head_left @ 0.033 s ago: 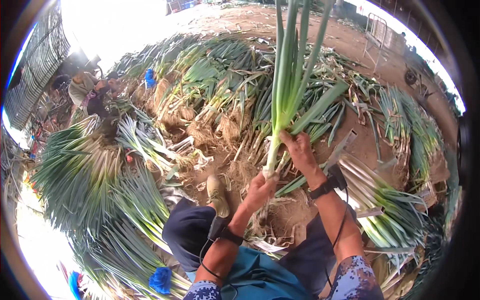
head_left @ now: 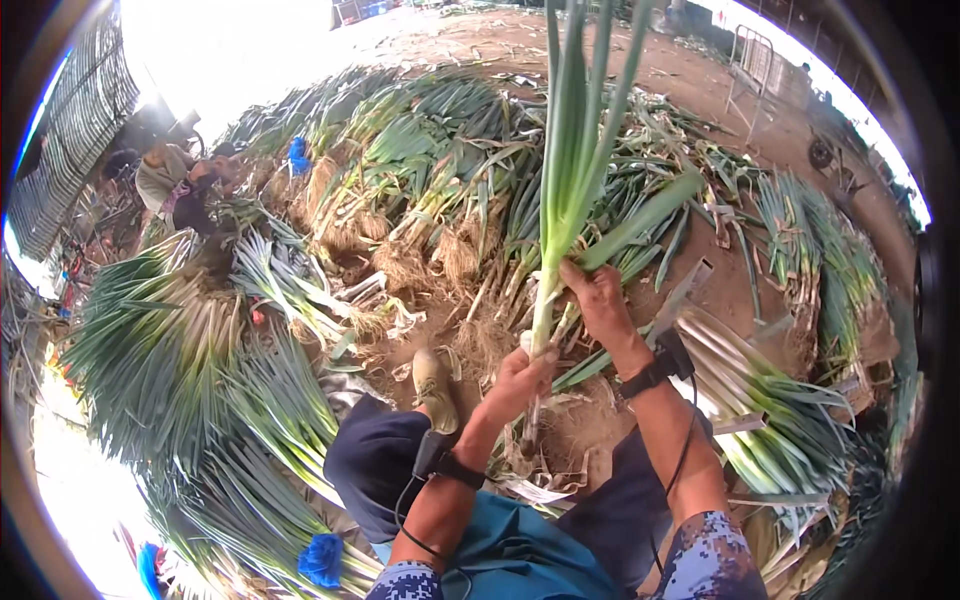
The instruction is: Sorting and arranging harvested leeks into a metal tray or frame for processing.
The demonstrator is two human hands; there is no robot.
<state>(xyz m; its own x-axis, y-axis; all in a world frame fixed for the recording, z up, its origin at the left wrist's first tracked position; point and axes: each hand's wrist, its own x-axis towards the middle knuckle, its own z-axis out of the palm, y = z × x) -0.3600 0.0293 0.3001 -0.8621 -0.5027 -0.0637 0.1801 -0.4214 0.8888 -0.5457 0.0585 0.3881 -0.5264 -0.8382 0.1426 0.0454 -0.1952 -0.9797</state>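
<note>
A tall green onion (head_left: pixel 552 270) stands upright in front of me, its white stalk running down through my hands and its green leaves fanning out at the top. My left hand (head_left: pixel 522 380) is wrapped round the lower white stalk, with the root end showing below it. Higher up, the bent fingers of my right hand (head_left: pixel 603 305) pinch a loose outer leaf (head_left: pixel 648 222) beside the stalk. This leaf slants out to the right, smeared by motion. What the fingers cover at the leaf's base is hidden.
Rooty green onions (head_left: pixel 430 200) lie heaped ahead on the soil. Cleaner green onions (head_left: pixel 165 350) fan out at left, more (head_left: pixel 760 410) at right beside metal bars (head_left: pixel 735 425). Blue ties (head_left: pixel 321 560) lie at lower left. Another person (head_left: pixel 170 180) sits far left. My shoe (head_left: pixel 433 385) rests mid-ground.
The green onion's top has shifted slightly left. My left hand's grip looks a little changed, and more of the root end shows below it. The outer leaf has swung slightly.
</note>
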